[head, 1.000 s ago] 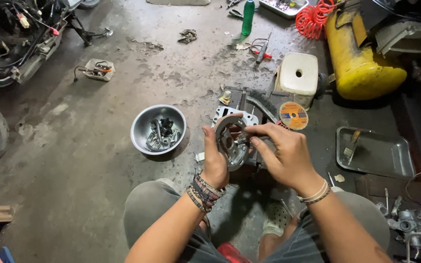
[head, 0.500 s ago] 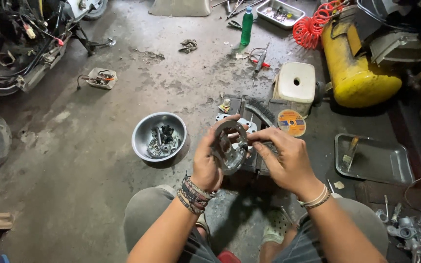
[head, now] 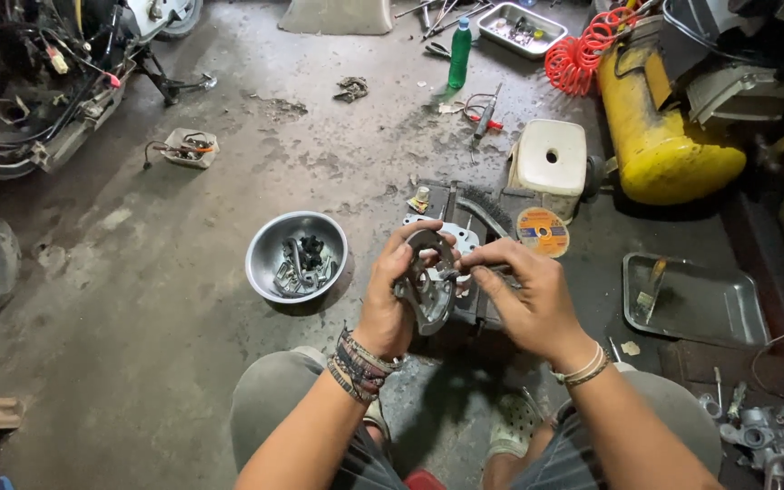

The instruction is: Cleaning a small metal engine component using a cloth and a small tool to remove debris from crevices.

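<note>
Item: round grey metal engine part [head: 430, 292], centre of frame, above the concrete floor [head: 165, 363]. Left hand [head: 390, 295]: grip closed around its left rim. Right hand [head: 524, 295]: fingertips pinch its right side; the contact point is hard to make out.

Surroundings: steel bowl of bolts [head: 297, 256] left of centre; white stool [head: 551, 163] and yellow compressor tank [head: 660, 136] upper right; metal tray [head: 696, 299] right. Motorcycle [head: 38, 82] cut off upper left. Open floor lower left.
</note>
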